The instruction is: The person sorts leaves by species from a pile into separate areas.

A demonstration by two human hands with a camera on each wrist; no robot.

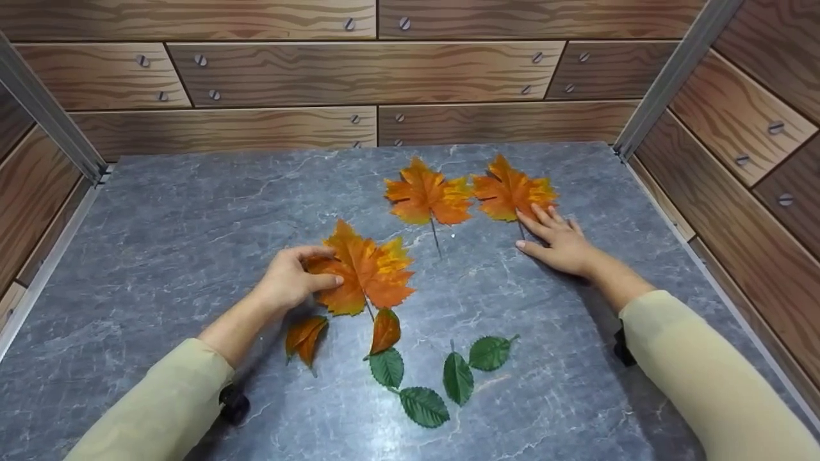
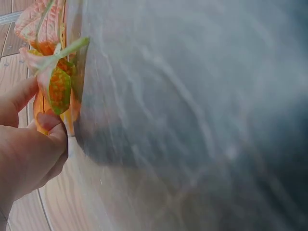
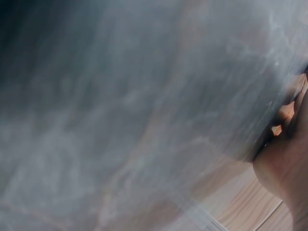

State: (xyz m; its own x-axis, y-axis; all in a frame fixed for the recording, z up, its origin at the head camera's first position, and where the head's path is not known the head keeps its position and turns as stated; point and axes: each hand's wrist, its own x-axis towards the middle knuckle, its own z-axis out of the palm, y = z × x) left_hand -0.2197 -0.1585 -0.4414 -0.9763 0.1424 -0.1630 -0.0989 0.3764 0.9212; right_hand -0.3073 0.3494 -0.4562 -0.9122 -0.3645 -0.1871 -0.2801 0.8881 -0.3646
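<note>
In the head view, my left hand (image 1: 291, 279) pinches the left edge of an orange-yellow maple leaf (image 1: 365, 272), thumb on its upper face. The left wrist view shows the hand (image 2: 33, 139) beside orange leaf parts. My right hand (image 1: 558, 244) is spread at the far right, fingertips touching the lower edge of another maple leaf (image 1: 509, 187). A third maple leaf (image 1: 426, 192) lies just left of that one, its dark stem toward me. In the right wrist view only part of the hand (image 3: 284, 159) shows, at the right edge.
Nearer me on the grey marbled table (image 1: 192, 224) lie a curled brown-orange leaf (image 1: 306, 339), another small orange leaf (image 1: 385, 331) and several green leaves (image 1: 424, 406). Wood-patterned panels (image 1: 365, 73) wall the back and sides.
</note>
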